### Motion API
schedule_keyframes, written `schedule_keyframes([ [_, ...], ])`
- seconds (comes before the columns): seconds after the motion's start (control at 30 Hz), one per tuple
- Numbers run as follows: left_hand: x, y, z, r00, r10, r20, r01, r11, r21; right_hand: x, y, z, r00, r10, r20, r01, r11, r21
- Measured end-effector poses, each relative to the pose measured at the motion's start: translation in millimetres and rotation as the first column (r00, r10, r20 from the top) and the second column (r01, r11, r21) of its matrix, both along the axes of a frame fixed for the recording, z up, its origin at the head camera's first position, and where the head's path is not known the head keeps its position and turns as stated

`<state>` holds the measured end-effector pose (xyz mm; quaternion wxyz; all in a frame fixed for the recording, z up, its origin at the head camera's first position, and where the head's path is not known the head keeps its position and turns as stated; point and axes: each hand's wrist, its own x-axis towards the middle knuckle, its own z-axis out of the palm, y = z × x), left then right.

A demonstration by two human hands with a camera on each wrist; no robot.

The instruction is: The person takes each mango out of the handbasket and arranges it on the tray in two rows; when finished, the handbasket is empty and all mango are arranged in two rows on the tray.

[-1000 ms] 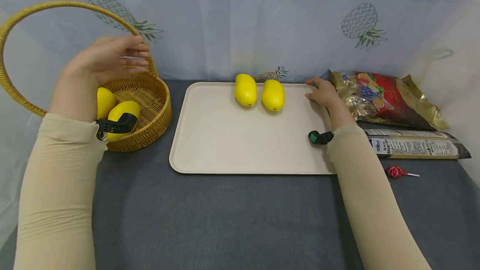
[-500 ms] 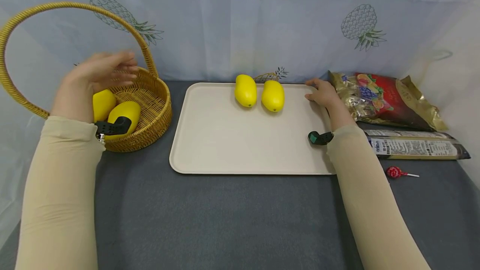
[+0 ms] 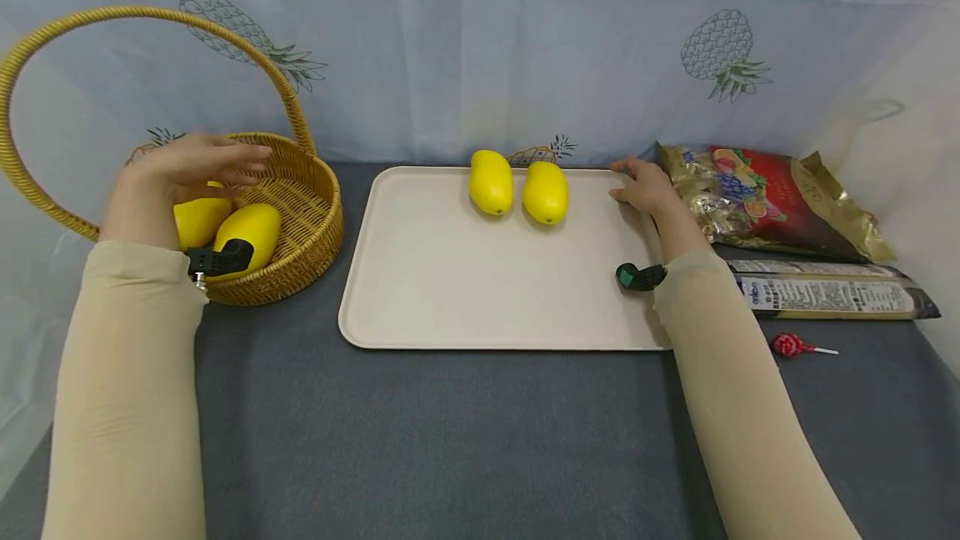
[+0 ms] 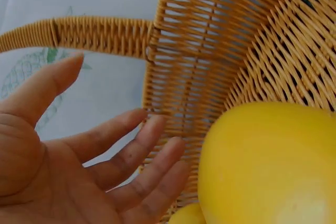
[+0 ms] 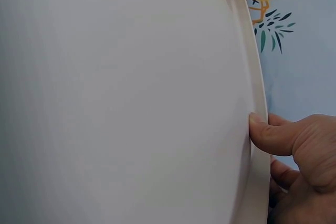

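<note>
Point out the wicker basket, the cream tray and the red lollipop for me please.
wicker basket (image 3: 318,244): head view, on the outside of its woven wall.
cream tray (image 3: 498,273): head view, on the bare middle of its flat surface.
red lollipop (image 3: 787,345): head view, on its round candy end.

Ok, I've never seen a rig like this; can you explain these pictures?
There's no machine: a person works with a bare left hand and right hand. The big picture looks forward and down from the head; the smaller two look from each wrist at that hand's work. On the dark table are a tray bearing two yellow fruits, a basket with more fruits, a bag, a packet and a lollipop. The right hand pinches the tray's rim; the left, at the basket, holds nothing.
</note>
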<state>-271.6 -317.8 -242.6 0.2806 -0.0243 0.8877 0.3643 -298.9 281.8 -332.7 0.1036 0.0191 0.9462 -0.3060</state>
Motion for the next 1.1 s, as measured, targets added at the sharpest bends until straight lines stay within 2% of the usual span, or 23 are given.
schedule_keyframes([
  [0.2, 1.3, -2.5, -6.9, 0.992, -0.115, 0.047, 0.116, 0.993, -0.021, -0.3, 0, -0.5, 1.000, -0.001, -0.003, 0.001, 1.000, 0.006],
  [0.33, 3.4, -5.7, -12.0, 0.977, -0.205, 0.063, 0.210, 0.975, -0.078, -0.6, 0, -1.3, 1.000, -0.003, -0.002, 0.003, 1.000, 0.015],
  [0.47, 8.0, -8.4, -16.4, 0.964, -0.250, 0.084, 0.260, 0.957, -0.127, -0.6, 0, -2.0, 1.000, -0.006, -0.001, 0.006, 1.000, 0.015],
  [0.57, 10.3, -10.1, -18.6, 0.953, -0.282, 0.108, 0.294, 0.948, -0.118, -0.7, 0, -1.9, 1.000, -0.007, -0.004, 0.007, 1.000, 0.013],
  [0.67, 11.3, -11.8, -20.7, 0.933, -0.328, 0.149, 0.343, 0.936, -0.086, -1.2, 0, -1.9, 1.000, -0.007, -0.004, 0.007, 1.000, 0.014],
  [0.87, 10.0, -15.0, -26.2, 0.905, -0.324, 0.276, 0.328, 0.944, 0.033, -1.8, 1, -1.9, 1.000, -0.010, 0.003, 0.010, 1.000, 0.012],
  [0.97, 9.0, -17.0, -27.5, 0.895, -0.321, 0.308, 0.316, 0.946, 0.070, -2.1, 2, -2.4, 1.000, -0.010, 0.003, 0.010, 1.000, 0.014],
  [1.1, 9.2, -18.3, -27.1, 0.890, -0.308, 0.337, 0.301, 0.951, 0.076, -3.0, 1, -2.7, 1.000, -0.008, -0.001, 0.008, 1.000, 0.021],
])
